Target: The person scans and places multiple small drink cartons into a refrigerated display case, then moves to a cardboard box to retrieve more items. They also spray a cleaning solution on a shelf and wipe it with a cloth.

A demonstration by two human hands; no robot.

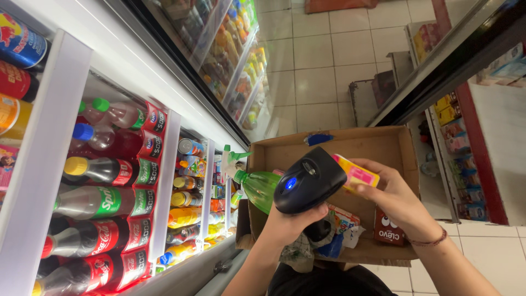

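My left hand (pixel 287 226) grips a black handheld barcode scanner (pixel 309 180) with a blue light on its head. The scanner's head points at a small yellow and pink pack (pixel 356 172), which my right hand (pixel 394 200) holds by its end. Both hands hover over an open cardboard box (pixel 339 145). A green plastic bottle (pixel 258 187) leans inside the box at its left, just beside the scanner. A brown carton with cartoon eyes (pixel 388 227) and some mixed packets (pixel 342 222) lie in the box below my hands.
An open cooler (pixel 109 181) on the left holds rows of soft-drink bottles and cans on white shelves. Its glass door (pixel 230 60) stands swung out ahead. Shop shelves (pixel 460 142) with packets line the right. Tiled floor (pixel 323 71) runs between them.
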